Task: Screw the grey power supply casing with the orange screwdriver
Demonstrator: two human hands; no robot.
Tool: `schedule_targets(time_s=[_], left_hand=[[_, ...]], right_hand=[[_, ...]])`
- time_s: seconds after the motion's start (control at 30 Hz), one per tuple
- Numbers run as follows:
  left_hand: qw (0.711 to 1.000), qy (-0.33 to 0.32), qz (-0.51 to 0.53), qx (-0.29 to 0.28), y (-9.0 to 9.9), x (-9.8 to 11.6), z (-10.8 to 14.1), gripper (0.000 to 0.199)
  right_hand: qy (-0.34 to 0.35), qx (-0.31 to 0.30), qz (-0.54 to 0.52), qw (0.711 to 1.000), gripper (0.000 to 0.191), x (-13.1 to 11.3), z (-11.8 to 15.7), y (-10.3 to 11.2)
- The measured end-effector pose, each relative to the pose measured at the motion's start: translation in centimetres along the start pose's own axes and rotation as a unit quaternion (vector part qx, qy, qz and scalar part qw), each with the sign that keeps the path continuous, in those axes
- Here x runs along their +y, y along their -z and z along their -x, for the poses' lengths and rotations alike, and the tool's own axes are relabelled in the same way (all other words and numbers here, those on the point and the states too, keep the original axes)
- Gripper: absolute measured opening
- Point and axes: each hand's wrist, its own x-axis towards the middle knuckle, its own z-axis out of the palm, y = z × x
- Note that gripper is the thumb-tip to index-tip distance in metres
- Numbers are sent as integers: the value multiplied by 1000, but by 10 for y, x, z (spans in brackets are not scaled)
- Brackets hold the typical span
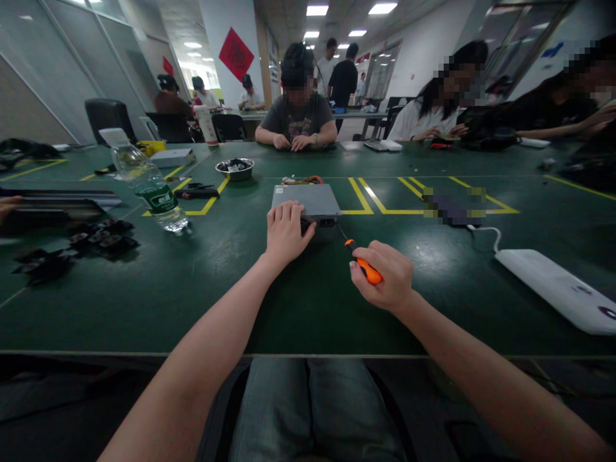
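Note:
A grey metal computer power supply (312, 197) lies on the green table in front of me, its coloured cables (303, 181) at the far side. My left hand (287, 234) grips its near left corner, fingers over the top and thumb against the front face. In my right hand (385, 273) is a screwdriver (368, 269) with an orange and black handle. Its thin shaft points at the front right corner of the power supply. Whether the tip touches the metal or a screw there is too small to tell.
To the left stand a tilted-looking water bottle (158, 196), a metal bowl (235, 168) of small parts and a pile of black parts (103, 239). A phone (450, 208) is cabled to a white power bank (558, 285) on the right. A person (296, 115) sits opposite.

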Motion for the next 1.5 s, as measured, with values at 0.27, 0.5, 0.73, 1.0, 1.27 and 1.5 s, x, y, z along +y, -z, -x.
schedule_targets(time_s=[0.27, 0.5, 0.73, 1.0, 1.27, 1.5], left_hand=[[1000, -2, 11, 3, 2, -8, 0, 33], [1000, 1, 11, 8, 0, -12, 0, 33], [1000, 1, 18, 1, 0, -10, 1, 32], [1000, -3, 20, 3, -1, -11, 2, 33], [1000, -1, 21, 10, -2, -11, 2, 33], [1000, 0, 20, 10, -2, -11, 2, 33]], right_hand=[[23, 0, -25, 999, 9, 1, 6, -4], [48, -27, 63, 997, 16, -13, -5, -9], [35, 22, 93, 995, 18, -9, -3, -8], [45, 66, 124, 989, 33, -6, -4, -5], [76, 34, 123, 989, 23, -8, -3, -4], [71, 40, 85, 993, 23, -10, -2, -5]])
